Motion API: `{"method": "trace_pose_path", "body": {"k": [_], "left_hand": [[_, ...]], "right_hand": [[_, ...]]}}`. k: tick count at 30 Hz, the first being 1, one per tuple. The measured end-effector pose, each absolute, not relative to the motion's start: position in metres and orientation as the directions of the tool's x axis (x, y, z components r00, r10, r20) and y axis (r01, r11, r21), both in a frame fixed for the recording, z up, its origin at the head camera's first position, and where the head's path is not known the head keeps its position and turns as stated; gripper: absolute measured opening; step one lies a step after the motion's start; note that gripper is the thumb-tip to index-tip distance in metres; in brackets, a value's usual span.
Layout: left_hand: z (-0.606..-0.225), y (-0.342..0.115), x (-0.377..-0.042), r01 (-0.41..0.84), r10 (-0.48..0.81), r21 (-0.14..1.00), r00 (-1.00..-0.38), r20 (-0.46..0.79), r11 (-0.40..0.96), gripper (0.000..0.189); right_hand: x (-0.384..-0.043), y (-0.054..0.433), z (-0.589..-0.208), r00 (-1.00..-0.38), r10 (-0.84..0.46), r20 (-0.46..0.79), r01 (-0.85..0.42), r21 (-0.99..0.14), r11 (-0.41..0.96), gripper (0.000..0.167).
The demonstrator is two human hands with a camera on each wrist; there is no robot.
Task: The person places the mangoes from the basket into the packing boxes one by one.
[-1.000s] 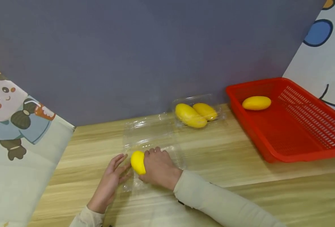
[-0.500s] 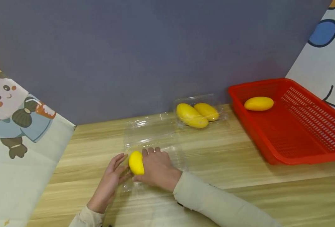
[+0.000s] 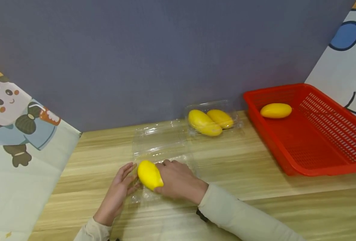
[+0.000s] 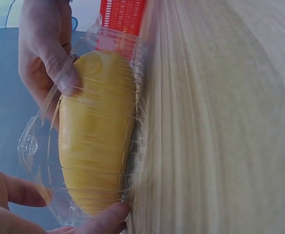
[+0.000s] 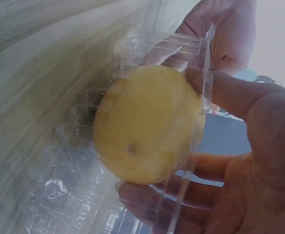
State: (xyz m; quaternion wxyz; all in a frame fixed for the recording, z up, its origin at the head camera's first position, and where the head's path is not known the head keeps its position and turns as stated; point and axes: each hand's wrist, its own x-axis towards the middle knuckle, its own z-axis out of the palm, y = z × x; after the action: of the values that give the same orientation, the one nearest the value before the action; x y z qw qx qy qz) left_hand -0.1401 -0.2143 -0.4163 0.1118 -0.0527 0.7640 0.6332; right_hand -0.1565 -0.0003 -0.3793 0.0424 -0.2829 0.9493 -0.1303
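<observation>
A yellow mango (image 3: 150,175) sits at the left end of the open clear plastic container (image 3: 178,162), seen through its wall in both wrist views. My right hand (image 3: 179,180) holds the mango from the right, with the thumb and fingers on opposite sides of it. At the container's left side is my left hand (image 3: 120,184). Its fingers are loosely spread, and in the left wrist view the fingertips (image 4: 113,214) touch the container's lower wall near the mango's end. The raised lid (image 3: 158,135) lies folded back toward the grey wall.
Another clear container (image 3: 233,117) with two mangoes (image 3: 203,123) stands against the grey wall (image 3: 166,60). To the right is a red perforated basket (image 3: 274,145) holding one mango (image 3: 275,110). A patterned panel (image 3: 30,160) borders the left side.
The mango has turned slightly and shows more of its length. My right hand and forearm have shifted to the right. The left hand keeps its place at the container's side.
</observation>
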Motion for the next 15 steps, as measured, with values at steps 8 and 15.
{"method": "trace_pose_path", "body": {"k": [8,15], "left_hand": [[-0.4174,-0.2125,-0.1405,-0.216,0.065,0.956,-0.97,-0.233,0.2,0.055],[-0.4175,-0.214,-0.1394,-0.218,0.064,0.957,-0.97,-0.234,0.192,0.054]], "right_hand": [[-0.1564,-0.0027,-0.3809,-0.846,-0.533,0.0,-0.517,-0.241,0.821,0.068],[-0.1558,-0.0044,-0.3815,-0.843,-0.538,0.005,-0.521,-0.252,0.815,0.066]]}}
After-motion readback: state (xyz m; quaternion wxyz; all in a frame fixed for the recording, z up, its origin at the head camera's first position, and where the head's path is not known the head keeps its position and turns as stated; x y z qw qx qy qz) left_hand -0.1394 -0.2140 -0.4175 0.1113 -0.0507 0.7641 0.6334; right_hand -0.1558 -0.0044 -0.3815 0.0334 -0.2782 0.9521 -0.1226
